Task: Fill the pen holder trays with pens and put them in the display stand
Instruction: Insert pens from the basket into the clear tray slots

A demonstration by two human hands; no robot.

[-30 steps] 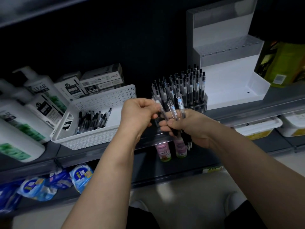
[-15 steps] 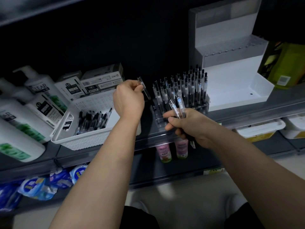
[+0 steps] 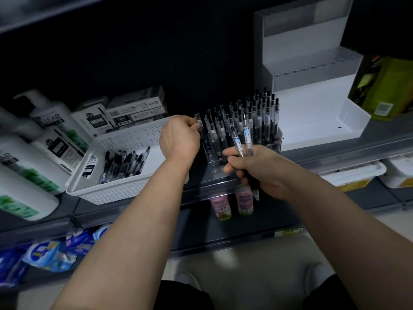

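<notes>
Presently, one pen (image 3: 198, 121) is pinched by the left hand (image 3: 178, 139) at the 9 o'clock edge of the pen holder tray (image 3: 214, 163); spare pens (image 3: 244, 137) are gripped in the right hand (image 3: 261, 171). It is best kept vertical and seated in a vacant hole

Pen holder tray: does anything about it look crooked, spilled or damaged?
Nothing stands out. The clear pen holder tray sits level, its pens upright and unspilled; only front-left slots are empty, where the left hand pinches one pen.
</notes>
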